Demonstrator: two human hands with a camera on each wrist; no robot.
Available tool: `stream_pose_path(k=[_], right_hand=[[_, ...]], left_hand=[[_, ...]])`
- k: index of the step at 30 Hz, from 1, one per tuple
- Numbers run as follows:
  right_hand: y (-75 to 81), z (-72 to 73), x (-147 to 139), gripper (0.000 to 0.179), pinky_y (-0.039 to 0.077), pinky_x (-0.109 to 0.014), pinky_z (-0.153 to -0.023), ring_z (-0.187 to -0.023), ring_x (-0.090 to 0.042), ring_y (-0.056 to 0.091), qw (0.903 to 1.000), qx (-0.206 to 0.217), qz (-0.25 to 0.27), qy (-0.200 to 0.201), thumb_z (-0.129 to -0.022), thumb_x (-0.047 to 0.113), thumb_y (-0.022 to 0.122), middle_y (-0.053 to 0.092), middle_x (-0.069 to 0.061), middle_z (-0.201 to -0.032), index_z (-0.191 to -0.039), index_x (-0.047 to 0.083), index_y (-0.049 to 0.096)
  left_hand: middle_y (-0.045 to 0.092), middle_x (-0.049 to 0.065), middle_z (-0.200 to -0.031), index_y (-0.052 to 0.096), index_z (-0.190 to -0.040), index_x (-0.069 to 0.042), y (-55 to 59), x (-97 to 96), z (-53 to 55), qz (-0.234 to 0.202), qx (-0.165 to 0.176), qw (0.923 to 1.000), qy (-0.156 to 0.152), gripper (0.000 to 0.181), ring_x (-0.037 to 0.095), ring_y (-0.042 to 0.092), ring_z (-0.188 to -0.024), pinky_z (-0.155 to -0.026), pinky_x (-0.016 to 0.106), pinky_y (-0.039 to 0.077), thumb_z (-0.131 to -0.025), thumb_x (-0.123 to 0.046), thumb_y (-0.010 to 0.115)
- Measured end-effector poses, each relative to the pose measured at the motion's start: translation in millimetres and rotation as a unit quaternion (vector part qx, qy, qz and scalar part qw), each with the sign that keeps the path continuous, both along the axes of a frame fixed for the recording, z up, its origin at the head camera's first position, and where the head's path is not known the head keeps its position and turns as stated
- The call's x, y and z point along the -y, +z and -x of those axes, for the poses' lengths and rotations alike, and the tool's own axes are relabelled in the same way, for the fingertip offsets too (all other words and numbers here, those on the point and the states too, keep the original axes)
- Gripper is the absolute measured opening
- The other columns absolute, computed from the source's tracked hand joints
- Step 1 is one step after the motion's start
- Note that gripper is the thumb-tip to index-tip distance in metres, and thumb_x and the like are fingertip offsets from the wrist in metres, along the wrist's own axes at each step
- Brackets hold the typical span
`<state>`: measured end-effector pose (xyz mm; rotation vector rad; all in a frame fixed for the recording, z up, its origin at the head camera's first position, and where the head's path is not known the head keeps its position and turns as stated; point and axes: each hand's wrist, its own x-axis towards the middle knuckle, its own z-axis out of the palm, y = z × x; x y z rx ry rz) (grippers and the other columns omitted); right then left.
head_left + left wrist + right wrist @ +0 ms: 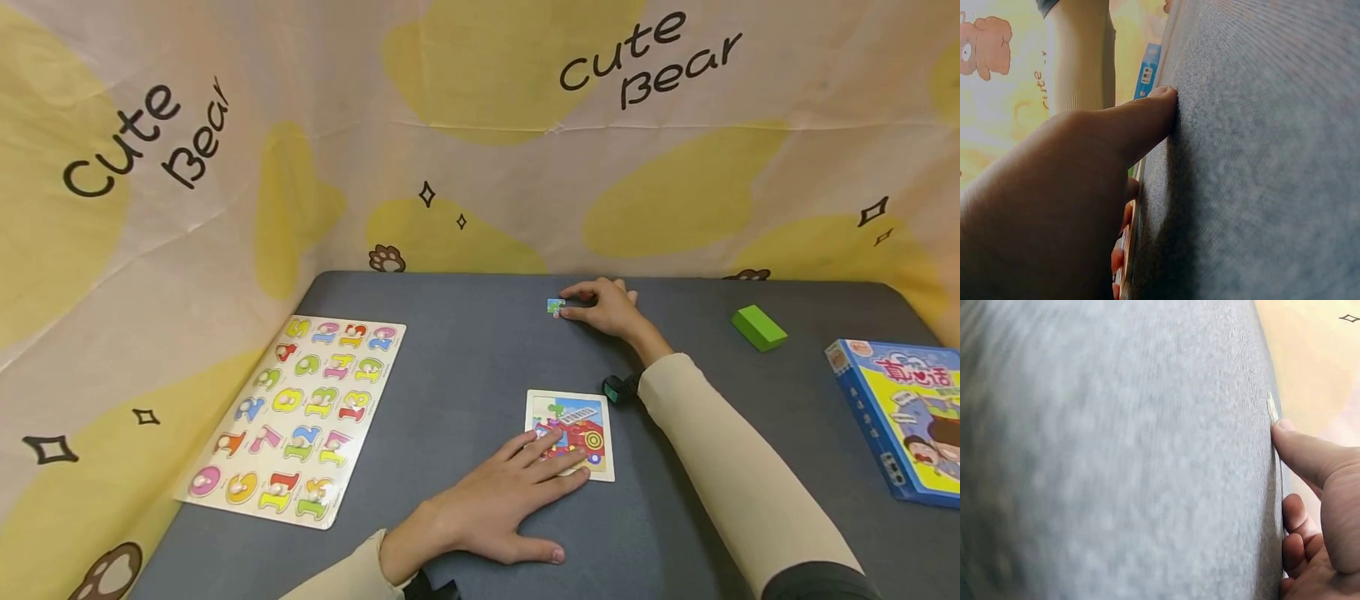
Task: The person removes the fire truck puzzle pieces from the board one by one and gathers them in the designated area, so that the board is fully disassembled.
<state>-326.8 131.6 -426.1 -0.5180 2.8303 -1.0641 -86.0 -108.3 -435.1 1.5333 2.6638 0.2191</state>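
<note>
My left hand (504,497) rests with fingers spread over the lower left of a small jigsaw puzzle (577,403). The puzzle has a pale frame and shows a red fire engine with a ladder; the fingers hide part of it. In the left wrist view, the thumb (1141,119) reaches out beside the grey table. Far back on the table, my right hand (609,308) pinches a small green and blue puzzle piece (553,306) at its right side, between thumb and index finger. The piece (1272,407) shows as a thin pale edge at the thumb tip in the right wrist view.
A number board (300,392) with colourful digits lies on the left of the grey table (442,358). To the right are a green block (759,327) and a blue-edged box (900,417). A printed cloth (480,100) hangs behind and at the sides.
</note>
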Motion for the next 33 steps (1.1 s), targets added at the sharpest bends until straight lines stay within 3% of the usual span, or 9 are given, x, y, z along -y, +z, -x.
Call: stream_pose_path(k=[17, 26, 30, 33], right_hand=[[-3.1, -1.7, 4.4, 0.039, 0.018, -0.053, -0.088, -0.107, -0.036, 0.041, 0.9994, -0.005, -0.010, -0.032, -0.094, 0.036, 0.073, 0.060, -0.019, -0.124, -0.129, 0.018, 0.072], [-4.6, -0.7, 4.5, 0.040, 0.018, -0.053, -0.088, -0.107, -0.036, 0.041, 0.9993, -0.004, -0.014, -0.036, -0.094, 0.038, 0.072, 0.060, -0.019, -0.124, -0.130, 0.020, 0.071], [-4.5, -1.5, 4.1, 0.040, 0.018, -0.052, -0.088, -0.105, -0.034, 0.041, 0.9992, -0.006, 0.011, -0.037, -0.094, 0.038, 0.073, 0.062, -0.017, -0.123, -0.130, 0.020, 0.071], [-5.2, -2.2, 2.6, 0.038, 0.016, -0.055, -0.093, -0.103, -0.031, 0.044, 0.9971, -0.012, 0.066, -0.036, -0.095, 0.033, 0.073, 0.064, -0.016, -0.119, -0.129, 0.016, 0.071]], left_hand=[[0.015, -0.009, -0.172, 0.025, -0.163, -0.026, 0.3, -1.3, -0.1, -0.003, 0.008, 1.0000, -0.001, 0.083, 0.025, 0.008, -0.161, -0.129, 0.047, 0.017, -0.096, -0.069, 0.048], [0.018, -0.008, -0.172, 0.027, -0.163, -0.025, 1.0, -1.4, -0.7, -0.001, -0.005, 1.0000, -0.001, 0.083, 0.025, 0.009, -0.161, -0.128, 0.047, 0.020, -0.096, -0.070, 0.049], [0.018, -0.007, -0.172, 0.027, -0.163, -0.025, 0.9, -1.2, -0.1, -0.002, -0.002, 1.0000, -0.001, 0.084, 0.026, 0.008, -0.161, -0.128, 0.048, 0.019, -0.096, -0.070, 0.049], [0.016, -0.008, -0.172, 0.026, -0.163, -0.025, 1.2, -1.0, 1.1, -0.003, 0.006, 1.0000, 0.000, 0.084, 0.026, 0.007, -0.161, -0.129, 0.048, 0.018, -0.096, -0.070, 0.048]])
